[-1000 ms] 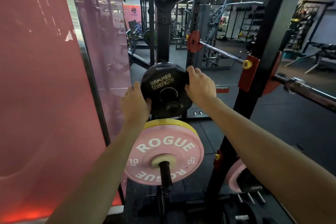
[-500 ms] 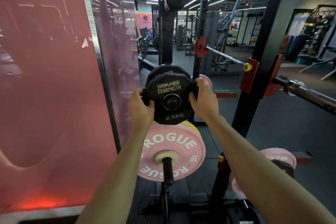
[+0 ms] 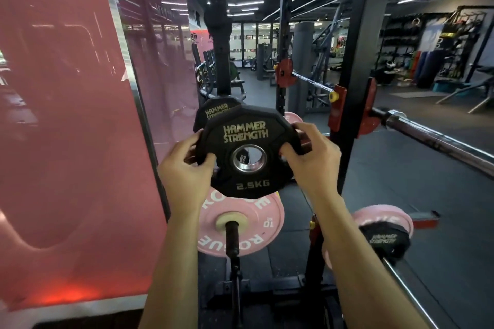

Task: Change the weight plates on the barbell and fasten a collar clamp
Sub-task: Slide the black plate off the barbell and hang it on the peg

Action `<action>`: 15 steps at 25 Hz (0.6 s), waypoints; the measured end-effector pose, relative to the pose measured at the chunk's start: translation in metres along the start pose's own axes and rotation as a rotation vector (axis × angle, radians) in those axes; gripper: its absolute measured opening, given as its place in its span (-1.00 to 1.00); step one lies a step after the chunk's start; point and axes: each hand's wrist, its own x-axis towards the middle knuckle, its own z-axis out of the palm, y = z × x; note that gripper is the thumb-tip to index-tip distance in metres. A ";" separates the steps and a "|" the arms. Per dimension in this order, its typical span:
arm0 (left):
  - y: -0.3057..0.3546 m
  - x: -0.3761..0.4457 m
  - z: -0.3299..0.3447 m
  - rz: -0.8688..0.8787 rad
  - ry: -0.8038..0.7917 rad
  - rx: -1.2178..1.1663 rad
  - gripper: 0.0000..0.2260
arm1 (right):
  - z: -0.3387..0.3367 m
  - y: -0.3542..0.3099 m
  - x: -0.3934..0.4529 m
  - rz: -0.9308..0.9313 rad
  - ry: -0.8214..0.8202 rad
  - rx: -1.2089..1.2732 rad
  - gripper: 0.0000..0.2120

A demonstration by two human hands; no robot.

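1. Now both hands hold the black 2.5 kg plate (image 3: 247,151) upright by its rim, label facing the person, free of any peg.
2. Left hand (image 3: 187,168) fingers pinch the left edge; right hand (image 3: 311,159) fingers curl over the right edge, probably to steady its bore for threading.
3. Below it, a pink 10 kg plate (image 3: 240,224) sits on its storage peg (image 3: 232,238).
4. The barbell (image 3: 438,141) rests on the rack at right, well apart.

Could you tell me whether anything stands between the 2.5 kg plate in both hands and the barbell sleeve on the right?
Partly. The 2.5 kg plate is free in the left hand and right hand, but the rack upright stands between it and the barbell sleeve.
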 end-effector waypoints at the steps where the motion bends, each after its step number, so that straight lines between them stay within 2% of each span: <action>1: 0.011 -0.007 -0.002 0.023 -0.015 0.014 -0.59 | -0.017 -0.001 -0.003 -0.008 0.013 0.000 -0.71; 4: 0.043 -0.032 0.000 0.120 -0.068 0.089 -0.61 | -0.067 0.002 -0.013 -0.007 0.049 -0.006 -0.72; 7: 0.074 -0.057 0.015 0.098 -0.123 0.080 -0.62 | -0.111 0.012 -0.025 0.022 0.093 -0.057 -0.70; 9: 0.098 -0.070 0.031 0.114 -0.170 0.042 -0.64 | -0.143 0.021 -0.032 0.049 0.124 -0.108 -0.69; 13: 0.133 -0.090 0.076 0.255 -0.236 0.008 -0.67 | -0.206 0.041 -0.040 0.082 0.216 -0.224 -0.68; 15: 0.147 -0.101 0.099 0.253 -0.271 -0.006 -0.66 | -0.231 0.052 -0.044 0.105 0.247 -0.270 -0.66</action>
